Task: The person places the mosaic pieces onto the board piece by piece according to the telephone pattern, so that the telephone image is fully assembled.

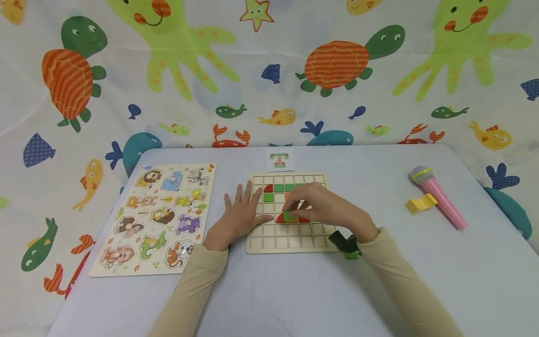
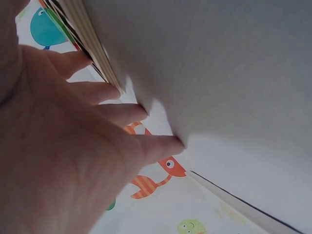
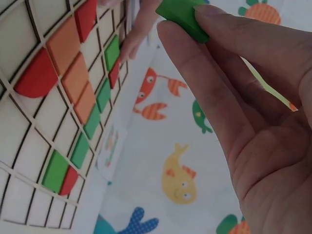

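Observation:
A wooden grid board (image 1: pixel 275 242) lies on the table, several red, orange and green pieces set in its squares. Between thumb and fingertips my right hand (image 1: pixel 322 203) pinches a green block (image 3: pixel 184 20); in the head view this block overlaps the board's middle squares, near a red quarter-round piece (image 1: pixel 280 218). In the right wrist view, a column of orange pieces (image 3: pixel 75 78) runs up to a row of green ones. My left hand (image 1: pixel 240 215) has its fingers spread at the board's left edge, thumb reaching over the border.
A small pattern card (image 1: pixel 280 160) lies behind the board. To the left is an animal puzzle board (image 1: pixel 157 220). A pink toy microphone (image 1: pixel 444 199) and a yellow block (image 1: pixel 421 204) lie at right. One green block (image 1: pixel 351 255) sits beneath my right wrist.

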A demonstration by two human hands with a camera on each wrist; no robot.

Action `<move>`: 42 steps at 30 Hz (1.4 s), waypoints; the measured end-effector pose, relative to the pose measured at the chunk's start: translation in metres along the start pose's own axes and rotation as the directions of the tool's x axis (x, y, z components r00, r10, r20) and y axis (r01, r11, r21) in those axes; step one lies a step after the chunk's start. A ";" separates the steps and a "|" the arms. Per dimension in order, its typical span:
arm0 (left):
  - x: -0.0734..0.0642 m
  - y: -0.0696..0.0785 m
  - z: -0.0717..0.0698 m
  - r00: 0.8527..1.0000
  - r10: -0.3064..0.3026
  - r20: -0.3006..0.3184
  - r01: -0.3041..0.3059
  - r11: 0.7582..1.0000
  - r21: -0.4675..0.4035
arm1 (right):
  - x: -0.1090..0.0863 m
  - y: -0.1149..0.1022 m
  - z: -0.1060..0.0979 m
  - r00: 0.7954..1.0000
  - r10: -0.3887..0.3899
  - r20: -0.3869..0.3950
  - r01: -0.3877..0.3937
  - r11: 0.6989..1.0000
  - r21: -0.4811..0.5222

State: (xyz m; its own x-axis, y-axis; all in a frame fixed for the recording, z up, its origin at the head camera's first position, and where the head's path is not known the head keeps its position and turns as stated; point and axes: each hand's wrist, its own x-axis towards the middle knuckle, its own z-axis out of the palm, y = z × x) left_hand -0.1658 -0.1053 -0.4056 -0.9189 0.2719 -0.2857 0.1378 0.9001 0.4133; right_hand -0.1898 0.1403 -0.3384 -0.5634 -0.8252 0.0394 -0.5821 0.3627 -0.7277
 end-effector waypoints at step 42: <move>-0.002 0.002 -0.001 1.000 -0.003 -0.006 0.003 1.000 0.004 | 0.018 0.005 0.045 0.992 0.098 0.080 -0.080 0.975 -0.210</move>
State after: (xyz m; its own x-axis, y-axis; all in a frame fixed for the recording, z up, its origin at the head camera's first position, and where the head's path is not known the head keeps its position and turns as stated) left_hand -0.1640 -0.1044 -0.4031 -0.9215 0.2676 -0.2815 0.1370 0.9021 0.4091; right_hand -0.1766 0.1084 -0.3719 -0.5691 -0.8177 -0.0872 -0.6453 0.5098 -0.5689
